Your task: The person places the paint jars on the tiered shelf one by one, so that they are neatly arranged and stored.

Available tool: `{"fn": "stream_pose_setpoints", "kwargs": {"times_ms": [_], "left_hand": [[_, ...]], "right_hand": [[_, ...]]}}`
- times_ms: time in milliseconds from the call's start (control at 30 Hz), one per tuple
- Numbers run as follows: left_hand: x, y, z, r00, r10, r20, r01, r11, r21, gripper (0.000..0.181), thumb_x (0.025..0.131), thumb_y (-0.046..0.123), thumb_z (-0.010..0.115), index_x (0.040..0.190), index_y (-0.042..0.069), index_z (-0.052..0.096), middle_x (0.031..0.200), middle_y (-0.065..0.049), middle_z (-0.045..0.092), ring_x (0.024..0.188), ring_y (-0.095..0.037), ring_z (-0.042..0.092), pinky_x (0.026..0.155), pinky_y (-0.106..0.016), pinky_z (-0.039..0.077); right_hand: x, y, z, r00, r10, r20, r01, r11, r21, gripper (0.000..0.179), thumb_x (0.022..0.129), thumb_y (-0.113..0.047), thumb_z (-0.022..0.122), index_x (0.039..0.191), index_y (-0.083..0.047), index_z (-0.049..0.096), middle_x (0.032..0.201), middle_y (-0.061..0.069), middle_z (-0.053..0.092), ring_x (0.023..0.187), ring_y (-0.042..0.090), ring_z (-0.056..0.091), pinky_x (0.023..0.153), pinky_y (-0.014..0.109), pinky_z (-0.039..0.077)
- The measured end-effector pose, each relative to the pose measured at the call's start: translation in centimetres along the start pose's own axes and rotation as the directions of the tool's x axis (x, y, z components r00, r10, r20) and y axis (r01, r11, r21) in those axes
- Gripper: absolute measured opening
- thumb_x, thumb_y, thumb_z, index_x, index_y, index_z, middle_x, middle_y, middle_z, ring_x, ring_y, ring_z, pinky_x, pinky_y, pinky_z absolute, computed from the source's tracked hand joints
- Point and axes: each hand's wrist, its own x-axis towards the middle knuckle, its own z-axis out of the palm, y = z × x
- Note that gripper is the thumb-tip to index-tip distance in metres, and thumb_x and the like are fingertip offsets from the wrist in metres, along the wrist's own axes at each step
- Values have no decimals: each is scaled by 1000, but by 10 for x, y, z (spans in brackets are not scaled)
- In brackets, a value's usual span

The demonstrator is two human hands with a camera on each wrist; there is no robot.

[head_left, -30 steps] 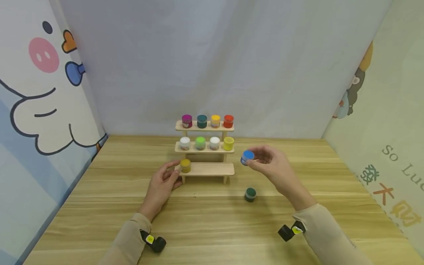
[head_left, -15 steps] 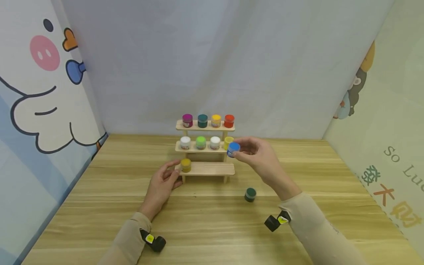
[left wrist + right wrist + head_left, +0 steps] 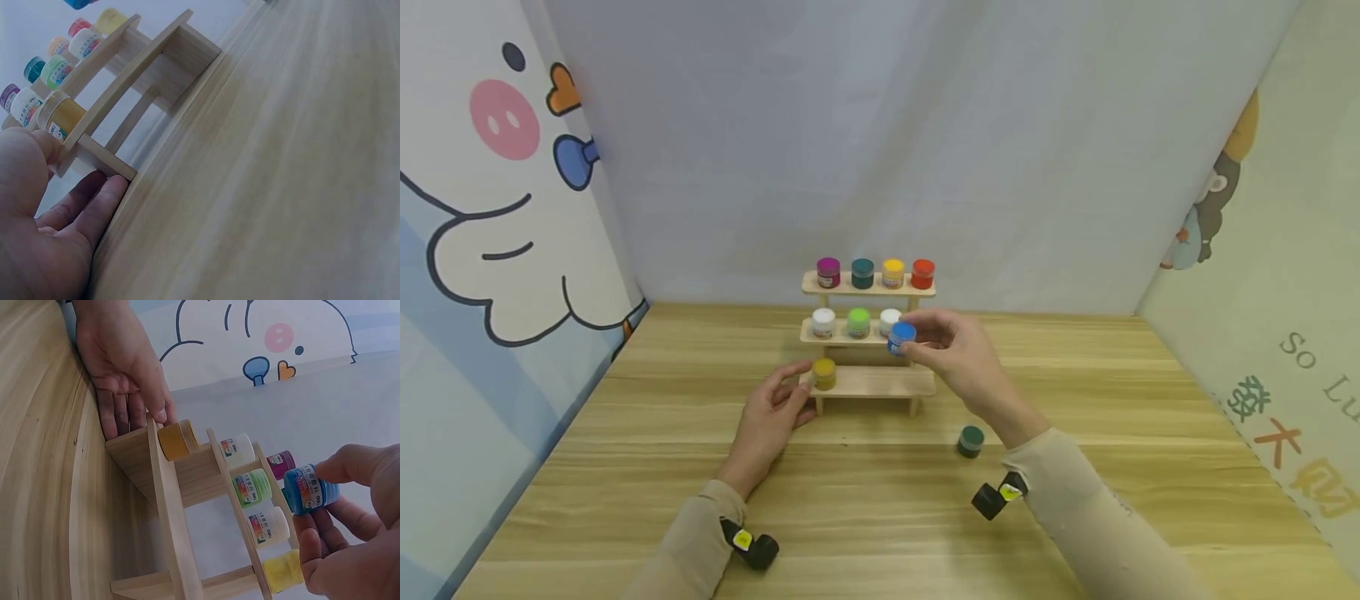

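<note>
My right hand (image 3: 951, 354) pinches a blue paint jar (image 3: 902, 338) between thumb and fingers, held up in front of the middle tier of a small three-tier wooden stand (image 3: 880, 383). In the right wrist view the blue jar (image 3: 307, 489) is apart from the stand, its label showing. My left hand (image 3: 772, 415) holds the left end of the bottom tier, next to an ochre paint jar (image 3: 824, 374). Its fingertips (image 3: 112, 187) touch the stand's side support in the left wrist view. A yellow jar (image 3: 283, 570) on the middle tier is hidden by my right hand in the head view.
Purple (image 3: 828, 272), teal (image 3: 862, 273), orange-yellow (image 3: 892, 273) and red (image 3: 922, 273) jars line the top tier. White (image 3: 823, 322) and light green (image 3: 858, 322) jars stand on the middle tier. A dark green jar (image 3: 971, 442) sits on the table, front right.
My right hand has carried the blue jar leftward from beside the stand to in front of the middle tier. The left hand keeps its place at the stand.
</note>
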Motion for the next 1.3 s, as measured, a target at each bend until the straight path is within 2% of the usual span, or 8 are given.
{"fn": "stream_pose_setpoints", "kwargs": {"times_ms": [400, 633, 1033, 1300], "left_hand": [[0, -2, 0, 1000, 3, 1, -3, 1000, -5, 41, 118, 13, 58, 160, 12, 58, 146, -29, 66, 131, -32, 70, 100, -32, 68], [0, -2, 0, 1000, 5, 3, -5, 1000, -11, 41, 118, 12, 58, 159, 11, 59, 146, -29, 66, 130, -32, 71, 99, -31, 68], [0, -1, -1, 1000, -7, 6, 7, 1000, -4, 41, 119, 15, 58, 160, 14, 58, 147, -28, 66, 133, -34, 70, 100, -31, 68], [0, -1, 0, 1000, -8, 1, 8, 1000, -9, 41, 118, 14, 58, 160, 13, 59, 146, -28, 67, 133, -34, 69, 101, -33, 68]], "right_hand": [[7, 10, 24, 1000, 18, 10, -18, 1000, -3, 36, 104, -1, 79, 139, 1, 72, 128, 17, 76, 110, 25, 73, 97, 27, 66], [9, 14, 36, 999, 45, 2, -45, 999, 3, 36, 102, 1, 79, 138, 1, 74, 127, 18, 75, 110, 25, 73, 95, 27, 66], [10, 27, 58, 994, 110, -27, -111, 991, -70, 35, 102, -4, 82, 136, -4, 76, 130, 12, 77, 113, 26, 74, 100, 35, 67], [8, 34, 67, 992, 119, -35, -122, 987, -109, 33, 102, -3, 82, 134, -6, 78, 126, 9, 78, 111, 24, 73, 96, 35, 67]]}}
